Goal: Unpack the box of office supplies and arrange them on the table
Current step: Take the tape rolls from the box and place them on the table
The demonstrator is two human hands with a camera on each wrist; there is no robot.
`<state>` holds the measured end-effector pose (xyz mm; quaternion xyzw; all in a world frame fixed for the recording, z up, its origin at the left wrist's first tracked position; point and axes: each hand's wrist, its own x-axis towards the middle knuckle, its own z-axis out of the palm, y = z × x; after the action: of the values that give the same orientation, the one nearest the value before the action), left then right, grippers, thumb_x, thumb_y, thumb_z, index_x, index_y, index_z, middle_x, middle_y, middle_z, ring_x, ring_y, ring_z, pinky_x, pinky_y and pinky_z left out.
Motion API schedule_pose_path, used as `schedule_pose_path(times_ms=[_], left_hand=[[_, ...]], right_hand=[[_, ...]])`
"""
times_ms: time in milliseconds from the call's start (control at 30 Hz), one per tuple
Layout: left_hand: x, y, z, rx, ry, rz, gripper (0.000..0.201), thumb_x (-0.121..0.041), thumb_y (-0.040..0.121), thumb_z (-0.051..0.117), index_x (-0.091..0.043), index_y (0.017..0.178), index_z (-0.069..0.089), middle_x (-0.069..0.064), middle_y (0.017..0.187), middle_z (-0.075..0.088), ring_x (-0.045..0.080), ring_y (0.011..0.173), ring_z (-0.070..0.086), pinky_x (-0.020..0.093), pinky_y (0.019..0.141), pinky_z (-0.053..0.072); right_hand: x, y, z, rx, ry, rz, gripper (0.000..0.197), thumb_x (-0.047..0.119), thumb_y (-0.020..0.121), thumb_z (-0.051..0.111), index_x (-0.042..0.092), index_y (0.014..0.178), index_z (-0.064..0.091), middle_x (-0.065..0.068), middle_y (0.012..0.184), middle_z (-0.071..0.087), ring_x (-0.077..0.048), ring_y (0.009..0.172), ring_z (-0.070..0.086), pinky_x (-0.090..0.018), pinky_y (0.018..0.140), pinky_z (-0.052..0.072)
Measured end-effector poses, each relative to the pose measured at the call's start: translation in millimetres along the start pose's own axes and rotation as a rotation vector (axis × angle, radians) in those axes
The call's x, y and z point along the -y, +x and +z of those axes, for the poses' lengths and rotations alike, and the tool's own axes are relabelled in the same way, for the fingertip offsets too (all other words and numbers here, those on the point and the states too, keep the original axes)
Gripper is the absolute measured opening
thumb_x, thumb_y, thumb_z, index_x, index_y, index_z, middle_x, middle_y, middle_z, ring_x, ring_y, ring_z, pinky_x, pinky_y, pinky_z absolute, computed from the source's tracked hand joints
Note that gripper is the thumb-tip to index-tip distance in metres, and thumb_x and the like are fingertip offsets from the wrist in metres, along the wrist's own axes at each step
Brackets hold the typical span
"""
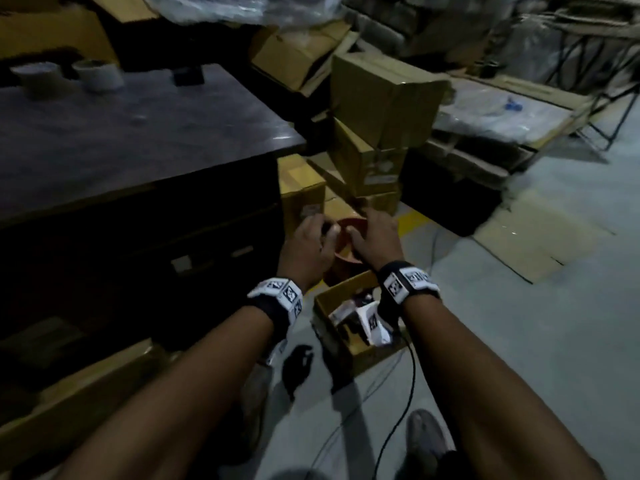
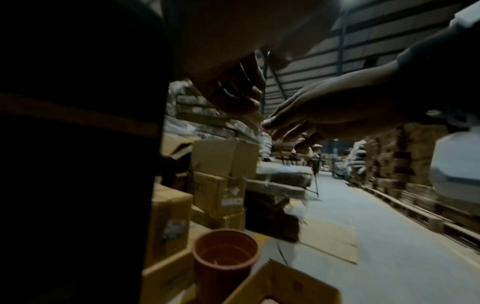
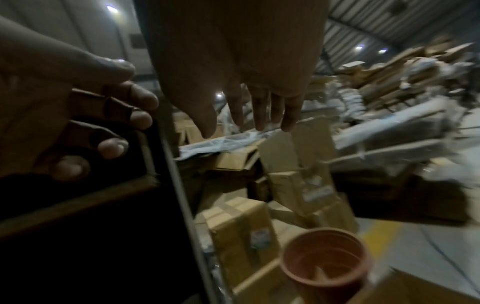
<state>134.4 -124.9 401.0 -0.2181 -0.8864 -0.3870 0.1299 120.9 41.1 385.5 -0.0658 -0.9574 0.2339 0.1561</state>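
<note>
An open cardboard box (image 1: 346,294) stands on the floor beside the dark table (image 1: 138,140); white packets (image 1: 372,322) and dark items lie inside it. Both hands hover above and beyond the box, over a terracotta pot (image 1: 349,247). My left hand (image 1: 323,230) has its fingers curled around a small dark item that I cannot identify; the right wrist view shows this hand (image 3: 124,115) curled too. My right hand (image 1: 362,223) is close beside it, fingers straight and empty (image 3: 259,115). Two tape rolls (image 1: 98,74) and a small dark object (image 1: 187,76) sit on the table's far side.
Stacked cardboard boxes (image 1: 381,109) rise just behind the pot (image 2: 226,253). More cartons and flattened cardboard (image 1: 536,237) lie to the right. A black cable (image 1: 412,375) and a black object (image 1: 298,365) lie on the grey floor near my shoe (image 1: 429,441).
</note>
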Motion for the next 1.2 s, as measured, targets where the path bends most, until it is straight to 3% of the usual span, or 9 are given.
schedule_pose_path(times_ms=[167,267,500,633,767,867,1033,1100,1200], left_hand=[[37.0,16.2,132.8,0.245,0.001,-0.038,0.036,-0.047,0.097,0.038,-0.020,0.113,0.055,0.003,0.105,0.061,0.023,0.090,0.061,0.034,0.067,0.049],[72.1,21.9,196.9,0.375,0.032,-0.063,0.027,-0.044,0.098,0.040,-0.022,0.106,0.054,0.000,0.102,0.060,0.022,0.088,0.060,0.038,0.068,0.051],[157.0,23.0,295.2,0.516,0.027,-0.184,0.028,-0.042,0.098,0.042,-0.021,0.110,0.057,0.000,0.104,0.063,0.019,0.091,0.061,0.031,0.068,0.046],[191.0,10.9,320.7,0.548,-0.028,-0.303,0.026,-0.036,0.097,0.044,-0.019,0.112,0.057,0.006,0.105,0.066,0.024,0.092,0.064,0.039,0.076,0.053],[197.9,8.9,330.6,0.580,-0.039,-0.363,0.027,-0.037,0.099,0.043,-0.020,0.116,0.056,0.004,0.106,0.067,0.022,0.091,0.065,0.036,0.077,0.052],[198.5,13.1,333.3,0.579,-0.093,-0.370,0.024,-0.033,0.099,0.045,-0.019,0.114,0.058,0.003,0.109,0.067,0.021,0.096,0.063,0.036,0.081,0.050],[207.1,23.8,334.5,0.485,-0.129,-0.484,0.030,-0.032,0.098,0.050,-0.019,0.122,0.060,0.001,0.119,0.066,0.016,0.106,0.060,0.020,0.081,0.038],[206.4,26.4,334.8,0.476,-0.159,-0.511,0.031,-0.032,0.097,0.051,-0.019,0.124,0.060,0.000,0.119,0.066,0.012,0.104,0.059,0.020,0.082,0.038],[209.0,25.5,331.9,0.460,-0.206,-0.570,0.029,-0.034,0.097,0.050,-0.022,0.122,0.060,-0.001,0.116,0.066,0.014,0.103,0.060,0.025,0.082,0.044]], right_hand=[[-141.0,-16.9,54.7,0.094,-0.051,0.292,0.043,0.033,0.090,0.057,0.009,0.127,0.053,-0.017,0.121,0.060,-0.037,0.116,0.051,-0.042,0.098,0.038],[-205.1,-21.3,95.1,0.214,-0.074,0.390,0.036,0.028,0.088,0.061,0.006,0.115,0.057,-0.017,0.113,0.062,-0.037,0.107,0.056,-0.039,0.090,0.041],[-284.9,3.4,204.6,0.469,0.000,0.535,0.044,0.027,0.087,0.063,0.006,0.125,0.054,-0.016,0.122,0.061,-0.035,0.114,0.056,-0.039,0.092,0.049],[-300.9,34.5,252.8,0.601,0.041,0.580,0.061,0.023,0.088,0.065,0.003,0.141,0.042,-0.017,0.137,0.053,-0.034,0.123,0.053,-0.037,0.095,0.046],[-318.8,57.8,284.7,0.595,0.105,0.695,0.064,0.018,0.084,0.071,0.002,0.140,0.044,-0.016,0.142,0.050,-0.032,0.128,0.050,-0.039,0.104,0.045],[-333.8,57.3,300.6,0.621,0.056,0.812,0.055,0.020,0.085,0.070,0.000,0.132,0.048,-0.021,0.132,0.056,-0.037,0.118,0.056,-0.039,0.089,0.049],[-350.0,54.0,313.0,0.635,0.073,0.893,0.057,0.018,0.079,0.074,0.001,0.126,0.048,-0.020,0.123,0.061,-0.035,0.107,0.061,-0.034,0.070,0.046],[-350.8,55.5,316.9,0.677,0.096,0.908,0.067,0.019,0.076,0.078,0.000,0.130,0.044,-0.019,0.126,0.058,-0.034,0.111,0.060,-0.036,0.074,0.050],[-346.4,56.3,321.4,0.777,0.068,0.895,0.087,0.024,0.072,0.083,-0.008,0.139,0.036,-0.020,0.141,0.047,-0.032,0.125,0.053,-0.040,0.094,0.051]])
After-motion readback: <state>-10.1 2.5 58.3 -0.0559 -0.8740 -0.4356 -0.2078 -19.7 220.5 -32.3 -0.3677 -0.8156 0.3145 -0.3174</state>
